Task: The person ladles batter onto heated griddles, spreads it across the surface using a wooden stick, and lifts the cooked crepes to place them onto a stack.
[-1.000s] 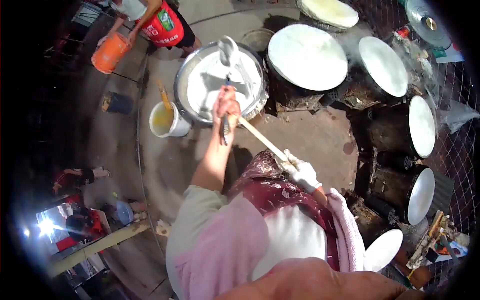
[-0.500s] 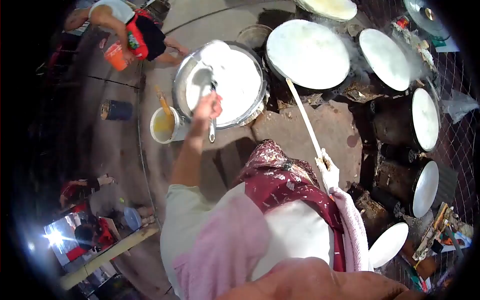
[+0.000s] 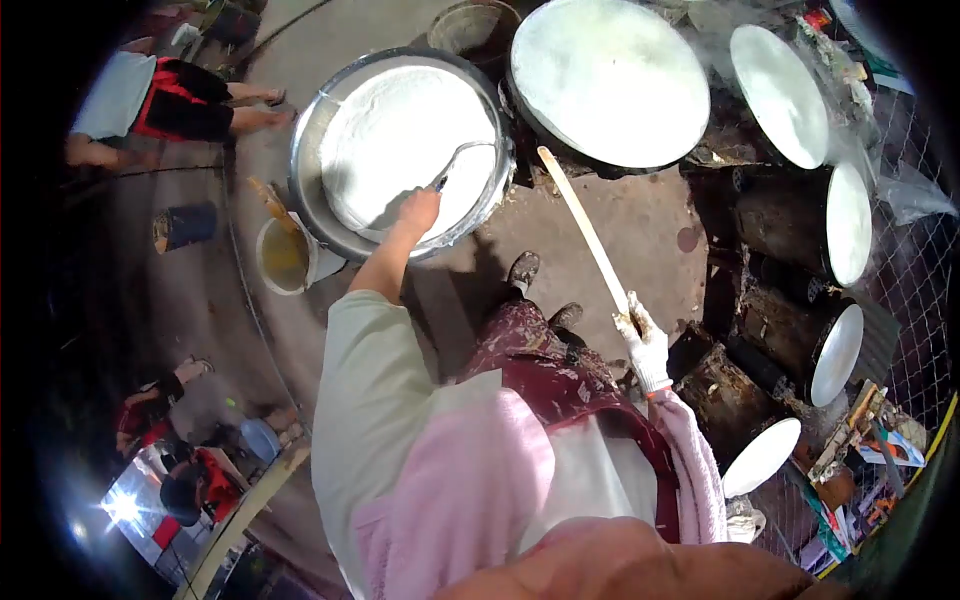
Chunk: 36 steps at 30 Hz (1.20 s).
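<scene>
Just now, the curved metal ladle (image 3: 452, 165) has been brought toward the right side of the white contents (image 3: 385, 130) of the wide silver metal basin (image 3: 312, 175); half a second ago its bowl was shown, blurred, nearer the left side. That bowl can no longer be made out, so it is judged to be sunk in the white contents, being worked there rather than lifted clear. The ladle is gripped in the clenched bare left hand (image 3: 420, 210), held over the near part of the basin. By the white-gloved right hand (image 3: 648, 345), the long pale wooden stick (image 3: 583, 226) is grasped at its near end. A second ago the stick was held close to the left hand; now it is swung well apart, and the two tools seem to be handled separately.

The ladle's visible part is directed forward and to the right, toward the basin's right rim, and is bent along its outer stretch. The stick's long axis is angled forward and to the left, its free tip pointed toward the gap between the basin and the large round white-topped pan (image 3: 610, 85); whether anything is touched by it cannot be told.
</scene>
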### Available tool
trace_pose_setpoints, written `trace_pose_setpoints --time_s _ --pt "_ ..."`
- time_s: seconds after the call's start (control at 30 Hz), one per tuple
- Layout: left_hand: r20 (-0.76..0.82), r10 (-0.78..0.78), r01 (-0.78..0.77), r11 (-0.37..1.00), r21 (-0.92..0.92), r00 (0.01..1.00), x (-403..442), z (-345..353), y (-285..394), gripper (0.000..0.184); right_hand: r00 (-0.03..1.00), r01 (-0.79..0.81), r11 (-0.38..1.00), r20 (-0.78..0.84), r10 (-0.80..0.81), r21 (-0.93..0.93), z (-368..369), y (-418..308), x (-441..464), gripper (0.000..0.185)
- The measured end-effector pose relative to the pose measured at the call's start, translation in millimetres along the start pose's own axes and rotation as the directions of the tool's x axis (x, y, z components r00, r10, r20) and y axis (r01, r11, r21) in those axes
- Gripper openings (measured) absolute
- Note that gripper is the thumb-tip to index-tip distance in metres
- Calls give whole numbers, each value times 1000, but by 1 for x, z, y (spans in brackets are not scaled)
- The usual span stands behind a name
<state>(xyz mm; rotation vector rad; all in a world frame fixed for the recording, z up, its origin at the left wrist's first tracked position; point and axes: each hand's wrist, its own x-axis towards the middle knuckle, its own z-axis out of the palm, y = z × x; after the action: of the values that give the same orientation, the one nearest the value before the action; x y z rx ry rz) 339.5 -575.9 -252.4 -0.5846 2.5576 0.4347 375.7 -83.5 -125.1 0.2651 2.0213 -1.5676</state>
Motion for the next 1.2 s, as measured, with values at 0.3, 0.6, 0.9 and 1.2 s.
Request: trace_pose_setpoints --time_s 0.3,0.6,0.9,1.2 --pt "505 -23 506 11 -863 863 -77 66 18 42 991 -30 985 122 52 -171 15 6 0 50" --pt "-213 515 492 -857 -157 830 -135 109 97 32 898 -144 930 350 266 -338 39 12 -12 46" --pt "-260 369 326 -925 -193 892 -252 -116 109 28 885 171 983 449 -122 -72 -10 -58 -60 51" --pt "-513 252 -194 -721 -665 820 -270 -273 57 30 864 494 838 -30 -502 231 -42 -51 -56 45"
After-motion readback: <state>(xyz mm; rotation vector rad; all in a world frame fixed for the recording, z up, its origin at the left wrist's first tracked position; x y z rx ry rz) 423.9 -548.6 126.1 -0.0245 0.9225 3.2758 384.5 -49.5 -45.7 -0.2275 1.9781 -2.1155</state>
